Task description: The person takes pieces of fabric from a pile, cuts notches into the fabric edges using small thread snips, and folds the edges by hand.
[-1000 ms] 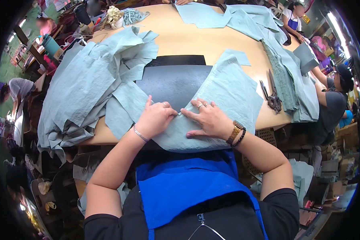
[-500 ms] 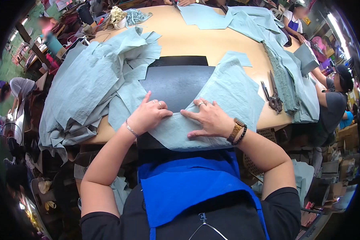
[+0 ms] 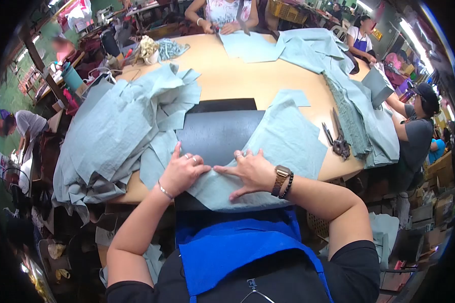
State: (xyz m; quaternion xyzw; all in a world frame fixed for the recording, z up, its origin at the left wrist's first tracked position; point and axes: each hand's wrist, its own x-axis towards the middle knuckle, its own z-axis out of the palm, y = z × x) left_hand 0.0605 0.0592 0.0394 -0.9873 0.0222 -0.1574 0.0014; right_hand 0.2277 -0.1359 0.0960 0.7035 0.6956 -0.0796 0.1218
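A light green-grey fabric piece [image 3: 288, 136] lies over a dark board [image 3: 220, 132] at the table's near edge. My left hand [image 3: 183, 174] pinches the upper left edge of this piece, thumb and index finger together. Flat on the same piece rests my right hand [image 3: 253, 174], fingers spread, its index fingertip beside the left hand's fingertips. Just what lies under the left fingertips is hidden.
A big heap of the same fabric [image 3: 116, 126] covers the table's left side. Scissors [image 3: 340, 146] lie at the right, beside a fabric stack [image 3: 361, 111]. Co-workers sit at the far edge and right. More fabric [image 3: 250, 48] is at the back.
The view has tilted up, showing more of the person across the table. My left hand has shifted left along the fabric edge, and my right hand has followed slightly.
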